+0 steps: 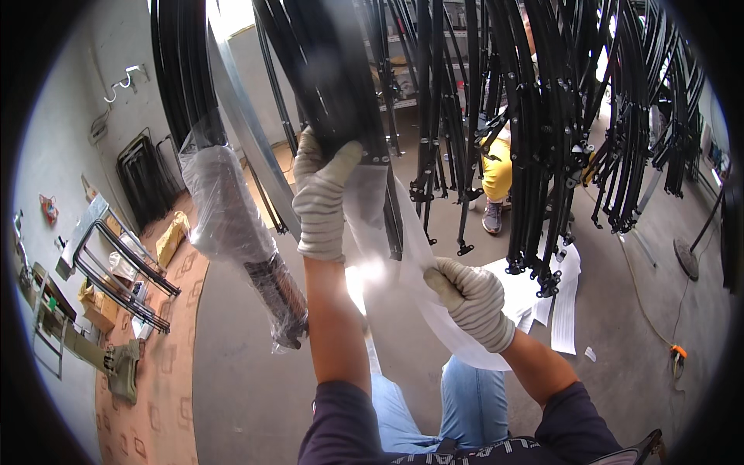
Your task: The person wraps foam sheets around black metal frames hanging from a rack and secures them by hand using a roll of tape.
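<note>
My left hand [321,203], in a white ribbed work glove, is closed around the edge of a hanging bundle of black metal bars [329,85]. A strip of thin white foam sheet [411,240] lies against the lower part of that bundle. Lower and to the right, my gloved right hand [471,301] pinches this sheet, and its loose end curves down above my knees. Just left of my left hand hangs another black bundle [182,70], its lower part wrapped in clear plastic film [225,198].
More black bars [535,155] hang in clusters to the right. White sheets [564,298] lie on the floor. Behind the bars is a person in yellow trousers [497,170]. A cable with an orange end [679,352] runs along the right. Black frames [124,267] stand at left.
</note>
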### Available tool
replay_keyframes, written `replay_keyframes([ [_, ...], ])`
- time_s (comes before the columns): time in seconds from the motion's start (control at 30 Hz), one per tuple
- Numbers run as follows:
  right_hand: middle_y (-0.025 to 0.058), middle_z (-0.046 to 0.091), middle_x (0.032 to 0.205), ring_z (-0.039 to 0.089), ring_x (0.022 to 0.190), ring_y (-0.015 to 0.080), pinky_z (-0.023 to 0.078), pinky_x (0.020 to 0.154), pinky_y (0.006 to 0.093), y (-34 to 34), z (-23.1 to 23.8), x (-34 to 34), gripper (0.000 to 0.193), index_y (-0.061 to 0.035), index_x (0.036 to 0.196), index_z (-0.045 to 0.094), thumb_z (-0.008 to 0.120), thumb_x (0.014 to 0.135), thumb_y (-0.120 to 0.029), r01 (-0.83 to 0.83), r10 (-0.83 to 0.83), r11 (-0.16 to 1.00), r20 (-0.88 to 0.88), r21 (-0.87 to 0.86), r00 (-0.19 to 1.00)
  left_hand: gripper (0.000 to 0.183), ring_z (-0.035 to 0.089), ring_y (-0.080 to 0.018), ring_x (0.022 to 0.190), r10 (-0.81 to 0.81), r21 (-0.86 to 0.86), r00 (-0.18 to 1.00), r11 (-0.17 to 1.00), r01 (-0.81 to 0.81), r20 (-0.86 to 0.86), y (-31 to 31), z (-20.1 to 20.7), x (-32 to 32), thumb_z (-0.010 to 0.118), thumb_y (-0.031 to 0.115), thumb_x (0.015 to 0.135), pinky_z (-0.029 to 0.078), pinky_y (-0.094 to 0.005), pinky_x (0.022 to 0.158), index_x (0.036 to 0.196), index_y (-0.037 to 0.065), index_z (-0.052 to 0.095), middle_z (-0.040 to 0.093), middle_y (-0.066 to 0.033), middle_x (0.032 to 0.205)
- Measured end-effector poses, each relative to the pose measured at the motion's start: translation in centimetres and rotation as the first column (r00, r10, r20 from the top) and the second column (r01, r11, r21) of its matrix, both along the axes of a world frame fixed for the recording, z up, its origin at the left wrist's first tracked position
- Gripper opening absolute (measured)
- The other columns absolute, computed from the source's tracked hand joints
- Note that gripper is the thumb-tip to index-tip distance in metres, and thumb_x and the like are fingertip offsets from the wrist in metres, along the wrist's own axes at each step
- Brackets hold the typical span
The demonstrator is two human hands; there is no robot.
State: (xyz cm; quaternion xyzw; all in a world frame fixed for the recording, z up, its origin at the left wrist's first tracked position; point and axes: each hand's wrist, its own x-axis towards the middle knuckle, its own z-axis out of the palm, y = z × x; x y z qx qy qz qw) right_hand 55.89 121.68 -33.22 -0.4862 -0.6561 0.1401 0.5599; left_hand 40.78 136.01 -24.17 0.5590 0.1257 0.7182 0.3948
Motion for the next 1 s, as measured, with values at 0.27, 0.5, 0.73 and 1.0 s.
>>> replay_keyframes([
  [0.27, 0.0180, 0.056, 0.063, 0.059, 0.056, 0.0254, 0.044, 0.050, 0.0315, 0.0, 0.1, 0.6, 0.015, -0.0039, 0.089, 0.061, 0.059, 0.077, -0.012, 0.024, -0.042, 0.995, 0.187, 0.099, 0.981, 0.056, 0.046, -0.0249, 0.105, 0.545, 0.557, 0.832, 0.725, -0.405, -0.105, -5.9, 0.2, 6.3, 0.058, 0.009, 0.074, 0.035, -0.0322, 0.091, 0.121, -0.003, 0.031, 0.046, -0.0172, 0.113],
  [0.5, 0.0125, 0.061, 0.068, 0.060, 0.056, 0.0207, 0.045, 0.051, 0.0288, 0.9, -0.8, -0.1, 0.023, -0.0060, 0.088, 0.061, 0.056, 0.080, -0.027, -0.073, 0.079, 0.984, -0.029, 0.163, 0.996, 0.061, 0.052, -0.0254, 0.101, -0.534, -0.278, 0.808, 0.838, 0.469, -0.247, 3.2, 1.3, 8.2, 0.065, 0.031, 0.072, 0.039, -0.0313, 0.091, 0.116, -0.003, 0.042, 0.054, -0.0165, 0.107],
  [0.73, -0.0012, 0.057, 0.064, 0.045, 0.057, 0.0025, 0.040, 0.053, 0.0197, 2.6, -3.6, 1.2, 0.021, -0.0007, 0.088, 0.062, 0.058, 0.081, -0.020, -0.268, 0.099, 0.944, -0.612, -0.192, 0.785, 0.035, 0.061, -0.0207, 0.077, -0.655, -0.354, 0.666, 0.755, 0.552, -0.357, 2.2, 1.9, 9.6, 0.069, 0.018, 0.069, 0.053, -0.0300, 0.068, 0.096, -0.001, 0.056, 0.061, -0.0117, 0.087],
  [1.0, 0.0003, 0.053, 0.055, 0.040, 0.050, 0.0036, 0.038, 0.048, 0.0234, 4.3, -3.5, 1.7, 0.020, -0.0022, 0.081, 0.063, 0.059, 0.080, -0.022, -0.195, -0.024, 0.923, -0.556, -0.331, 0.831, 0.029, 0.059, -0.0221, 0.082, -0.699, -0.388, 0.619, 0.714, 0.582, -0.358, 3.6, 0.5, 8.0, 0.056, 0.016, 0.079, 0.050, -0.0349, 0.074, 0.102, -0.002, 0.053, 0.060, -0.0126, 0.090],
])
